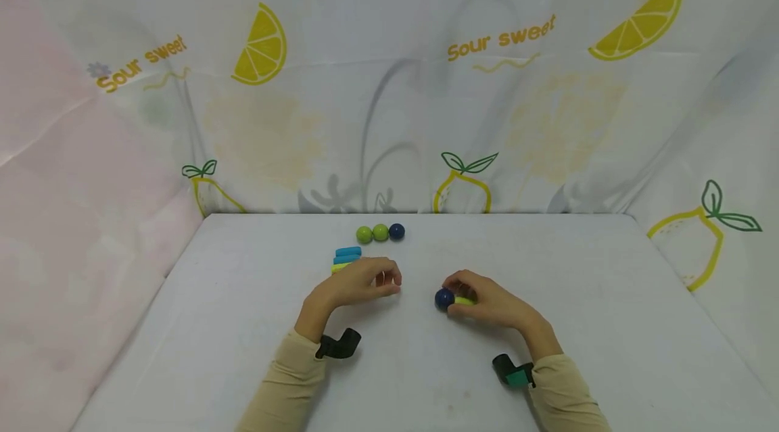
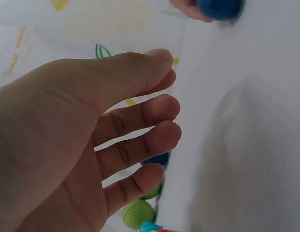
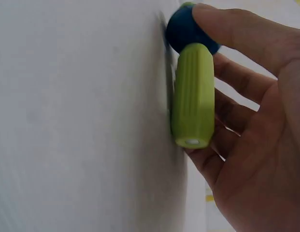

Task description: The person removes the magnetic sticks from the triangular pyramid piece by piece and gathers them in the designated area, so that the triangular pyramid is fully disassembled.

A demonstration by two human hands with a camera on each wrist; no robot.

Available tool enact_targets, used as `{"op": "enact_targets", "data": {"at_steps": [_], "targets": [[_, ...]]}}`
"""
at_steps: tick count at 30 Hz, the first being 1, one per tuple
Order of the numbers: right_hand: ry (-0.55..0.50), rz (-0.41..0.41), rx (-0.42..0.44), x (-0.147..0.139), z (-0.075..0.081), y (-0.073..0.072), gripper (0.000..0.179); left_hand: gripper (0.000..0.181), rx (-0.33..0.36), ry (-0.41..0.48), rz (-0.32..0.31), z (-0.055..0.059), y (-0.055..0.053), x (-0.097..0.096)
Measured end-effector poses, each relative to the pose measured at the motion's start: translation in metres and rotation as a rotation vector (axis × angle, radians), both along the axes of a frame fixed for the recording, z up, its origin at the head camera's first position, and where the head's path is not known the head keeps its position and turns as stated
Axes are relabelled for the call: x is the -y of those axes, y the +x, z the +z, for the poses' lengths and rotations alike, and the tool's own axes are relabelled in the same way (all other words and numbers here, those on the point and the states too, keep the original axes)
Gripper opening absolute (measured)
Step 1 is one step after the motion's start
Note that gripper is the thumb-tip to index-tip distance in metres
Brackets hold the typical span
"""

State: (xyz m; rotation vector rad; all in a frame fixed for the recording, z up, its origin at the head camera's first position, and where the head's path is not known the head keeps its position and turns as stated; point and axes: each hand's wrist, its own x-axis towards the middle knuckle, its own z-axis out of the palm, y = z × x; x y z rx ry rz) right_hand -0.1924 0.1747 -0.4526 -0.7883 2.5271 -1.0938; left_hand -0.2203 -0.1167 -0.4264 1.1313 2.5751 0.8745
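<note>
My right hand [image 1: 489,300] pinches a dark blue ball [image 1: 445,299] low over the white table, thumb on its near side in the right wrist view. A ribbed yellow-green rod [image 3: 194,96] meets the ball end to end and points back toward the palm. A bit of green shows past the ball, its kind hidden. My left hand [image 1: 364,281] hovers with loosely bent fingers and nothing between them, as the left wrist view shows. Just behind it lie two blue rods [image 1: 348,252] and a yellow rod [image 1: 339,268], partly covered by the hand.
Farther back, two green balls [image 1: 364,234] and another dark blue ball [image 1: 397,232] stand in a row. The white table [image 1: 608,297] ends at a hanging cloth [image 1: 377,114] printed with lemons. Each wrist wears a small black camera [image 1: 341,344].
</note>
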Motion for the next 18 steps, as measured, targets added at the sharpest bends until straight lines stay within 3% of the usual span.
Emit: {"op": "enact_targets", "data": {"at_steps": [7,11,18], "targets": [[0.017,-0.013,-0.011,-0.005,-0.002,-0.002,0.019,0.023,0.048,-0.044,-0.011,-0.011,0.010,-0.034],[0.011,0.005,-0.034,-0.002,-0.001,-0.001,0.018,0.037,0.022,-0.052,0.000,-0.021,0.016,-0.049],[0.018,0.008,-0.039,-0.001,-0.002,0.000,0.015,0.043,-0.071,-0.080,0.048,-0.029,0.022,-0.063]]}}
